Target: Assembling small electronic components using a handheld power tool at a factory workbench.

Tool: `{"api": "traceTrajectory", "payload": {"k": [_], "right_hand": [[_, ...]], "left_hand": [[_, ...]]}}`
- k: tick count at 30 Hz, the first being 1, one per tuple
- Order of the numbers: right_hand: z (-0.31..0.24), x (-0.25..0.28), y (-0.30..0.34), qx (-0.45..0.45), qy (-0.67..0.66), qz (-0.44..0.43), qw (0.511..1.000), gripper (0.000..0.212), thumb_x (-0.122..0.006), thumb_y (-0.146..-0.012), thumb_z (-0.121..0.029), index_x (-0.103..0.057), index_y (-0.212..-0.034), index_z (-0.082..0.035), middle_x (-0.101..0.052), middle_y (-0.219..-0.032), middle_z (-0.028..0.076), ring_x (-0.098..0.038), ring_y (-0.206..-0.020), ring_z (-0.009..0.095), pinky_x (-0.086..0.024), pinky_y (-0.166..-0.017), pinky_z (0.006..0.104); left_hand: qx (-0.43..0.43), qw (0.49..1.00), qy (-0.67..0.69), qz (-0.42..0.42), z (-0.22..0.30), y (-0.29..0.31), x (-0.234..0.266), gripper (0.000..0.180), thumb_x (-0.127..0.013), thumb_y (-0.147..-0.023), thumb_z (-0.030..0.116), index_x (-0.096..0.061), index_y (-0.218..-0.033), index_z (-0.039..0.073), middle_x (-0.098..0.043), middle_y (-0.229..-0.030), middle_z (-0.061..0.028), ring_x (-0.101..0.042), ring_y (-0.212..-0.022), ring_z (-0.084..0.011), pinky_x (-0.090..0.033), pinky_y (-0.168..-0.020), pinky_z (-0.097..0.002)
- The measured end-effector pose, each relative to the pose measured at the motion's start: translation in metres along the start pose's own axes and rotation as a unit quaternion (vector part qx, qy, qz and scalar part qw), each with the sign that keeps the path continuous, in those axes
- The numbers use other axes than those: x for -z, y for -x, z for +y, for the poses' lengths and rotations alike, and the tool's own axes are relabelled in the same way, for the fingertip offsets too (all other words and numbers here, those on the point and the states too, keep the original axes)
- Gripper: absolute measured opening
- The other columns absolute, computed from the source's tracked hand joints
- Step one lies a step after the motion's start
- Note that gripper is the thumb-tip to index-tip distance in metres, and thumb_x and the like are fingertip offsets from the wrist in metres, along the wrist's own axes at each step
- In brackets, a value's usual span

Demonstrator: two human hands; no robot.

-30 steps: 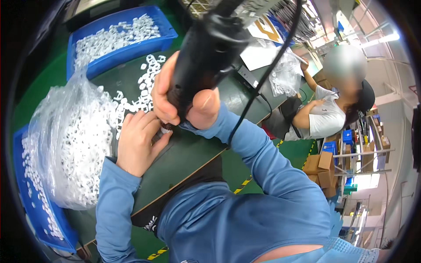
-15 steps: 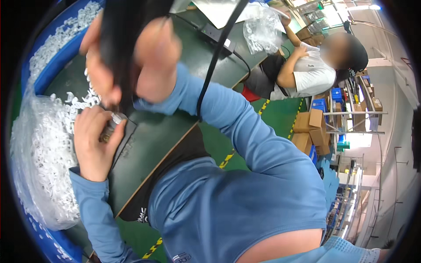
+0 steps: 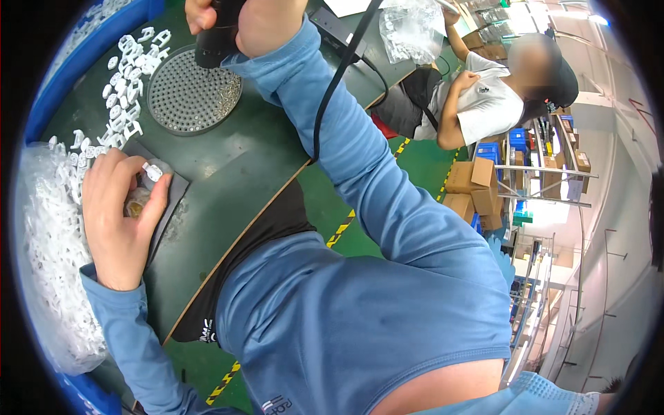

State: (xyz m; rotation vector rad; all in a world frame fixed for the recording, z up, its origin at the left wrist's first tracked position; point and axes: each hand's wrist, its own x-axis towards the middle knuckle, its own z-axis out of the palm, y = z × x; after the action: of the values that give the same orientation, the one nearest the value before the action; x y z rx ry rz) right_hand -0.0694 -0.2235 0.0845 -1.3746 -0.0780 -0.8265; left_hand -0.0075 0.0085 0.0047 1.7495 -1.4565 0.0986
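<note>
My left hand point(image 3: 114, 197) pinches a small white plastic part point(image 3: 153, 172) between thumb and fingers. It is held over a dark flat pad point(image 3: 173, 190), and a brass-coloured round piece point(image 3: 137, 203) shows below it, within the curl of the hand. My right hand point(image 3: 266, 24) grips a black cylindrical tool point(image 3: 220, 34), which looks like an electric screwdriver. Its lower end is over the rim of a round grey perforated tray point(image 3: 187, 104). Small metal pieces, apparently screws, lie at that tray's right side. The tool's upper part is out of the picture.
Loose white plastic parts point(image 3: 124, 90) lie left of the tray. A clear bag point(image 3: 62, 256) full of them bulges at the left, beside a blue bin point(image 3: 41, 104). A black cable point(image 3: 335, 90) hangs across my right arm. Another person point(image 3: 477, 97) is at the table's far right.
My right hand and the black tool have moved up, away from my left hand to the round tray, which is now uncovered. My left hand keeps the white part at the pad.
</note>
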Motion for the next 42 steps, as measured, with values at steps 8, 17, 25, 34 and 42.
{"api": "traceTrajectory", "payload": {"k": [8, 17, 25, 34, 42], "right_hand": [[0.001, -0.002, 0.0, -0.011, 0.019, -0.007, 1.0, 0.046, -0.059, -0.099, -0.044, -0.055, -0.102, 0.002, -0.057, -0.065, 0.009, -0.052, -0.047, 0.013, -0.042, -0.044, 0.0245], [-0.015, -0.023, 0.007, -0.011, -0.398, -0.18, 0.9, 0.068, -0.051, -0.094, -0.069, -0.056, -0.125, -0.009, -0.06, -0.073, 0.014, -0.057, -0.054, 0.021, -0.05, -0.052, 0.0355], [0.007, -0.034, 0.02, -0.052, -0.382, -0.206, 0.899, 0.066, -0.054, -0.094, -0.065, -0.054, -0.128, -0.009, -0.06, -0.075, 0.015, -0.058, -0.056, 0.022, -0.05, -0.054, 0.0356], [-0.015, -0.029, 0.029, 0.009, -0.356, -0.19, 0.915, 0.064, -0.058, -0.094, -0.06, -0.053, -0.131, -0.008, -0.061, -0.077, 0.016, -0.06, -0.058, 0.023, -0.051, -0.056, 0.0357], [-0.02, -0.024, 0.033, 0.031, -0.354, -0.182, 0.917, 0.063, -0.061, -0.093, -0.056, -0.052, -0.133, -0.008, -0.062, -0.079, 0.017, -0.061, -0.061, 0.023, -0.052, -0.057, 0.0358]], "left_hand": [[-0.02, 1.0, -0.014, -0.017, -0.003, 0.0, 0.005, 0.03, -0.081, -0.078, 0.003, -0.063, -0.102, -0.002, -0.056, -0.098, -0.0112, -0.053, -0.078, -0.0234, -0.046, -0.072, -0.0344], [-0.078, 0.994, 0.021, 0.069, 0.011, -0.013, 0.011, 0.037, -0.077, -0.073, -0.006, -0.067, -0.108, -0.005, -0.058, -0.094, -0.0146, -0.056, -0.083, -0.0291, -0.047, -0.073, -0.037], [-0.124, 0.988, 0.007, 0.093, 0.006, -0.016, 0.006, 0.026, -0.077, -0.071, -0.009, -0.065, -0.094, -0.004, -0.058, -0.086, -0.0139, -0.055, -0.079, -0.0303, -0.045, -0.069, -0.0386], [-0.065, 0.991, 0.047, 0.108, 0.007, -0.012, 0.006, 0.022, -0.079, -0.07, -0.008, -0.062, -0.083, -0.002, -0.055, -0.081, -0.0117, -0.054, -0.078, -0.0272, -0.044, -0.07, -0.0355], [-0.043, 0.991, 0.084, 0.099, 0.005, -0.011, 0.004, 0.021, -0.079, -0.071, -0.008, -0.062, -0.084, -0.003, -0.057, -0.082, -0.0116, -0.056, -0.079, -0.0266, -0.046, -0.071, -0.0345]]}}
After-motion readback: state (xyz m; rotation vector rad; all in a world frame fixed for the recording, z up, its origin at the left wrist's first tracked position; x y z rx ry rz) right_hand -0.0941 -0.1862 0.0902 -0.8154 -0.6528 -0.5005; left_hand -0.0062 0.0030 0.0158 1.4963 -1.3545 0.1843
